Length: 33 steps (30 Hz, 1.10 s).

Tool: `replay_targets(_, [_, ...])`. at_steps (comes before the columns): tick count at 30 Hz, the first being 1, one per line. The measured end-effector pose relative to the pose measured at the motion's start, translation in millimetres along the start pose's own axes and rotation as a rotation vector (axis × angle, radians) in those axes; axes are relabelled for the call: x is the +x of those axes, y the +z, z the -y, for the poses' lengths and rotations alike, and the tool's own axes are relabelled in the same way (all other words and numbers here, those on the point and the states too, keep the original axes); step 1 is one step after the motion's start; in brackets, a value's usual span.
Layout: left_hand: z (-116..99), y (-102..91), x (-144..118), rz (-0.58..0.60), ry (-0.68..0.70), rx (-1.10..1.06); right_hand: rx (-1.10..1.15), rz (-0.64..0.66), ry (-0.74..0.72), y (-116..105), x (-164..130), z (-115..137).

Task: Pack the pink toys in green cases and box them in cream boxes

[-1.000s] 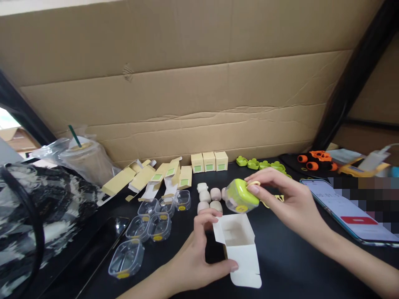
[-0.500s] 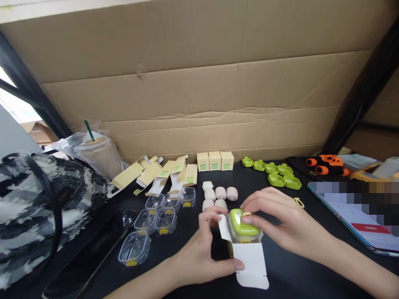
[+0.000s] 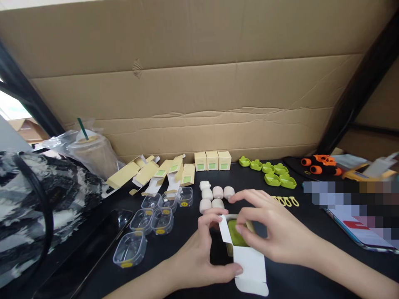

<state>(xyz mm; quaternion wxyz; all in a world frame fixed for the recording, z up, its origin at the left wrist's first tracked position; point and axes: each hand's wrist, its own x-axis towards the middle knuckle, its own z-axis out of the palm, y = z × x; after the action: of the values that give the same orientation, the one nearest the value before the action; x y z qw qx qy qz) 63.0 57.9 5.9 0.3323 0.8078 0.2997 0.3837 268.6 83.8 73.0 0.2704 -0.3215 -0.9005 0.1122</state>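
- The left hand (image 3: 199, 259) is gripping a small white cardboard box (image 3: 249, 265) low on the black table (image 3: 299, 257), thumb along its near side and fingers (image 3: 207, 220) curled onto the open flap, clamped on the box.
- The right hand (image 3: 274, 232) is pressing a lime-green lidded clear plastic case (image 3: 235, 234) down into the open mouth of the box; its fingertips are closed on the case, which is sitting mostly inside the box with only its green top showing.
- Just beyond the hands, five pale pink rounded sponge pieces (image 3: 215, 195) are lying in a cluster, close to the box's far side.
- To the left, six empty clear plastic case bottoms with yellow stickers (image 3: 152, 220) are standing in a loose group, well clear of the left hand.
- Behind them, flattened cream cartons with green squares (image 3: 162, 172) are lying fanned out, and three folded cream boxes (image 3: 212, 160) are standing in a row against the brown cardboard wall (image 3: 199, 91).
- To the right, lime-green case lids (image 3: 274, 172) and thin yellow loops (image 3: 286, 201) are lying near the right hand.
- An iced drink cup in a plastic bag (image 3: 93, 153) is standing far left.
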Motion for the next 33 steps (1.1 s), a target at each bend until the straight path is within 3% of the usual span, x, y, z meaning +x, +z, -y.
replay_targets(5, [0,-0.4,0,0.021,-0.017,-0.015,-0.012,0.024,-0.014,4,-2,-4])
replay_targets(11, [0,-2.3,-1,0.025,-0.008,0.002,0.18,0.055,-0.007,-19,-9,-18])
replay_targets(18, [3,-3.3,-1,-0.019,0.049,0.076,0.195,0.266,-0.112,-30,-14,-25])
replay_targets(27, [-10,-11.7,3,0.137,-0.001,0.107,0.133,0.275,-0.117,-29,-17,-22])
replay_targets(33, [-11,-13.6,7,0.061,0.056,0.117,0.224,0.266,-0.175,-37,-18,-23])
